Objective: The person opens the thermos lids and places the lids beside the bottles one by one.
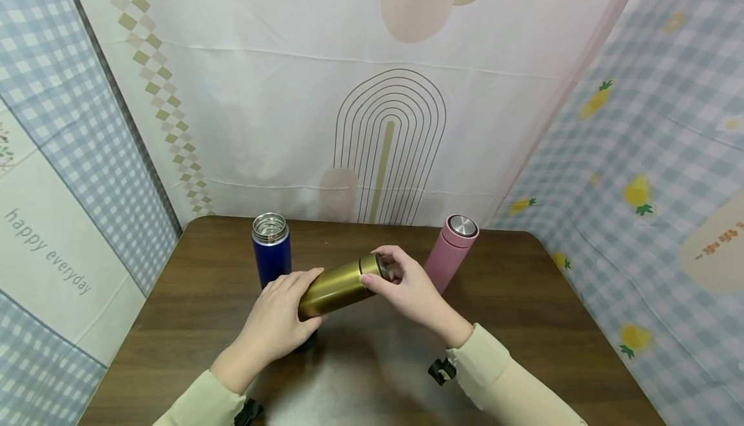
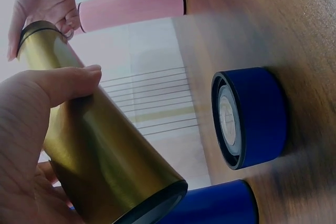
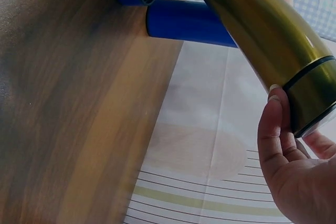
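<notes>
A gold thermos bottle [image 1: 337, 289] is held tilted above the table, its capped end up toward the right. My left hand [image 1: 278, 313] grips its body near the base, thumb and fingers wrapped round it in the left wrist view. Around the gold lid [image 1: 370, 264] my right hand [image 1: 414, 287] curls its thumb and fingers. Behind the left hand stands a blue thermos [image 1: 272, 255] with its steel mouth uncovered. The blue lid [image 2: 252, 116] rests on the table with its inner side up, mostly hidden under the left hand in the head view.
A pink thermos [image 1: 450, 252] with its lid on stands upright behind the right hand. The brown wooden table [image 1: 500, 348] reaches back to a white patterned cloth [image 1: 267, 122]. Checked cloths hang at the left and right sides.
</notes>
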{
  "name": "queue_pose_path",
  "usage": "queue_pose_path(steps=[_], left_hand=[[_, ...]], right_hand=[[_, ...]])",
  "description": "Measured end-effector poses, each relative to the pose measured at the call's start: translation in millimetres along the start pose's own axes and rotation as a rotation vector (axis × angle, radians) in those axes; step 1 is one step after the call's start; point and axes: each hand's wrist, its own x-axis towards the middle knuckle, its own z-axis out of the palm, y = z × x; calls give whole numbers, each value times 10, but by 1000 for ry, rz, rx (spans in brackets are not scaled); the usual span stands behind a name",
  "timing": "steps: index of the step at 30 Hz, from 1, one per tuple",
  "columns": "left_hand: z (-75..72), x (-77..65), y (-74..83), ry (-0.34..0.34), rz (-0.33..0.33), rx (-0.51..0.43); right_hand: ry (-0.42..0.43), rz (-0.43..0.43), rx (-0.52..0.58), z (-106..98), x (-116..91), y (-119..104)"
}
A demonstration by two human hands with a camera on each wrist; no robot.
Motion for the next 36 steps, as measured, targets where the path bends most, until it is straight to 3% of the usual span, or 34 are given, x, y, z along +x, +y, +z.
queue_pose_path(steps=[9,26,36], left_hand=[[-20,-3,-11,-14,6,11],[-45,6,-11,-3,25,21],[-72,20,-18,-36,7,21]], right_hand=[[16,-32,17,64,109,408],[2,-61,15,53,100,444],[-4,-83,23,47,86,449]])
